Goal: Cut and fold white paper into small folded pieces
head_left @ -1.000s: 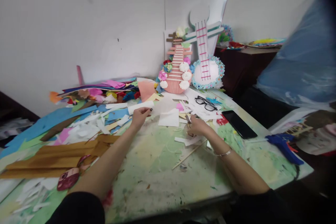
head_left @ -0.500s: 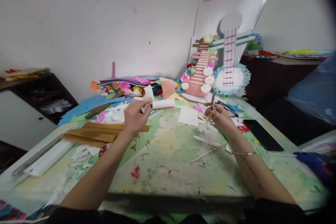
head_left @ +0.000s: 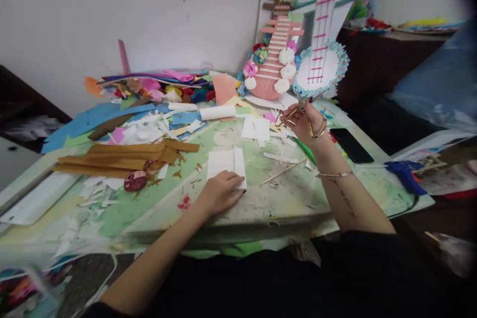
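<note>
My left hand lies flat near the table's front edge, its fingers resting on a sheet of white paper. The sheet has a folded strip along its right side. Raised over the right part of the table, my right hand holds a pair of scissors by their gold handles. The blades point away from me and are mostly hidden. Beneath that hand are white paper strips and a thin wooden stick.
Brown crepe paper and a dark red patterned pouch lie left. A black phone lies right. Paper scraps, a white roll and a pink paper instrument with flowers are at the back, beside a white one.
My left hand has come from the back pile towards me with white paper, which now lies under its fingers. The scissors stay in my right hand. The view has tilted down.
</note>
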The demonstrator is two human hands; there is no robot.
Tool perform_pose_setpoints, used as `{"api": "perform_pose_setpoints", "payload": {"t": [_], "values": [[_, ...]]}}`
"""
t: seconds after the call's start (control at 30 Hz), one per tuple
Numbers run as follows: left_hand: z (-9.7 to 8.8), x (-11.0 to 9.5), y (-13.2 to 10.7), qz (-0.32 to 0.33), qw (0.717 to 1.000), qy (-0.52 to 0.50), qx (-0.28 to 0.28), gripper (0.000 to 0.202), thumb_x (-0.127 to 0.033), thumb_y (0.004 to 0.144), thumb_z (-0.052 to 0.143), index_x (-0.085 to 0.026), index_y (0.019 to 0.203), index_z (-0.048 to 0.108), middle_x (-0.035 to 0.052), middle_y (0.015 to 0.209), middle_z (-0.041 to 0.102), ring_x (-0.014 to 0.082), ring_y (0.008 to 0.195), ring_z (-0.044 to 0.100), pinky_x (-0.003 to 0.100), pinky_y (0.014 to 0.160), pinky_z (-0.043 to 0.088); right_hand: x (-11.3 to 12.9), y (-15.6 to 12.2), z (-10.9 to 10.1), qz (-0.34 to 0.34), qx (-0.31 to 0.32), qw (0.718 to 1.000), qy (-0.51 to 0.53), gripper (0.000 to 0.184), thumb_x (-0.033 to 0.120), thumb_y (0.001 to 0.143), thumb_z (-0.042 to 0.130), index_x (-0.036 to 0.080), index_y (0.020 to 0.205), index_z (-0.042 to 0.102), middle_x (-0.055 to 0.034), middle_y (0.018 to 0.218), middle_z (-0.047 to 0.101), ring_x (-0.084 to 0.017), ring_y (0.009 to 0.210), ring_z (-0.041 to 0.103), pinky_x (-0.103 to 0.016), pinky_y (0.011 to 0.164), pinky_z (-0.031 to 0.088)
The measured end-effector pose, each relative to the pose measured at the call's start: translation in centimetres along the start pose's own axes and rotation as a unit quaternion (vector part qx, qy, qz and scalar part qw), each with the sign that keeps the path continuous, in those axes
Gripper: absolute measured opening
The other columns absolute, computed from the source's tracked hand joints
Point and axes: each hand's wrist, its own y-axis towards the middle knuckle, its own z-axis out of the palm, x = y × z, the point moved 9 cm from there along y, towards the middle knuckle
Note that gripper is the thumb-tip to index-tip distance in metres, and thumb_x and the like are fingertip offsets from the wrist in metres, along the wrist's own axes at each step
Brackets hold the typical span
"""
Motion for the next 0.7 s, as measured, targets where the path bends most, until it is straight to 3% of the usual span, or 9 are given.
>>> {"api": "perform_pose_setpoints", "payload": {"t": [0.1, 0.23, 0.3, 0.37, 0.43, 0.5, 0.7], "values": [[-1.2, 2.5, -0.2, -0.106, 0.989, -0.101, -0.019, 0.015, -0.025, 0.083, 0.056, -0.017, 0.09, 0.068, 0.0055, 0.083, 0.072, 0.0161, 0.07, 0.064, 0.027, 0.068, 0.048, -1.2, -2.2, 0.9, 0.052, 0.002, 0.999, -0.014, 0.035, 0.055, 0.078, 0.062, 0.02, 0.078, 0.061, -0.0034, 0.075, 0.06, -0.017, 0.071, 0.059, -0.036, 0.077, 0.05], [-1.9, 5.9, 0.2, -0.261, 0.963, -0.061, -0.023, 0.016, -0.03, 0.078, 0.062, -0.016, 0.072, 0.065, 0.0067, 0.069, 0.07, 0.0185, 0.06, 0.064, 0.027, 0.06, 0.043, -4.7, -7.4, 4.4, 0.195, 0.095, 0.976, 0.02, 0.045, 0.059, 0.079, 0.058, 0.015, 0.086, 0.063, -0.0056, 0.071, 0.061, -0.018, 0.066, 0.06, -0.036, 0.067, 0.051], [0.0, 7.0, 0.6, -0.338, 0.932, -0.126, 0.038, 0.026, -0.037, 0.08, 0.059, -0.016, 0.066, 0.063, 0.004, 0.049, 0.062, 0.0172, 0.044, 0.059, 0.026, 0.051, 0.039, -6.5, -10.4, 5.7, 0.258, 0.121, 0.958, 0.039, 0.04, 0.054, 0.077, 0.062, 0.016, 0.09, 0.061, -0.005, 0.068, 0.063, -0.016, 0.06, 0.058, -0.031, 0.057, 0.048], [2.8, 7.2, 0.9, -0.389, 0.877, -0.266, 0.098, 0.031, -0.039, 0.078, 0.062, -0.016, 0.058, 0.059, 0.0033, 0.042, 0.058, 0.0153, 0.031, 0.051, 0.024, 0.039, 0.032, -7.7, -12.9, 6.3, 0.288, 0.111, 0.949, 0.058, 0.034, 0.046, 0.076, 0.066, 0.018, 0.093, 0.058, -0.0037, 0.066, 0.063, -0.014, 0.056, 0.055, -0.026, 0.052, 0.042], [4.2, 6.8, 1.8, -0.396, 0.827, -0.389, 0.084, 0.03, -0.032, 0.069, 0.071, -0.016, 0.05, 0.054, 0.0019, 0.038, 0.054, 0.0127, 0.025, 0.044, 0.022, 0.034, 0.023, -8.5, -14.9, 6.5, 0.298, 0.088, 0.946, 0.094, 0.029, 0.039, 0.075, 0.069, 0.019, 0.092, 0.055, -0.0031, 0.066, 0.063, -0.014, 0.059, 0.055, -0.025, 0.053, 0.042], [4.5, 6.8, 2.9, -0.379, 0.802, -0.459, 0.043, 0.031, -0.025, 0.063, 0.076, -0.016, 0.047, 0.051, -0.0012, 0.036, 0.05, 0.009, 0.025, 0.039, 0.02, 0.033, 0.019, -9.1, -16.7, 6.9, 0.318, 0.077, 0.936, 0.129, 0.029, 0.036, 0.074, 0.071, 0.019, 0.091, 0.054, -0.004, 0.073, 0.064, -0.014, 0.064, 0.057, -0.026, 0.058, 0.044], [2.1, 7.9, 4.8, -0.332, 0.746, -0.568, -0.106, 0.027, -0.038, 0.067, 0.072, -0.015, 0.07, 0.058, -0.0066, 0.05, 0.047, 0.0026, 0.038, 0.037, 0.016, 0.039, 0.024, -9.1, -18.9, 10.3, 0.325, 0.158, 0.916, 0.177, 0.04, 0.042, 0.075, 0.071, 0.016, 0.096, 0.05, -0.0102, 0.089, 0.066, -0.016, 0.074, 0.061, -0.033, 0.072, 0.044]]}}
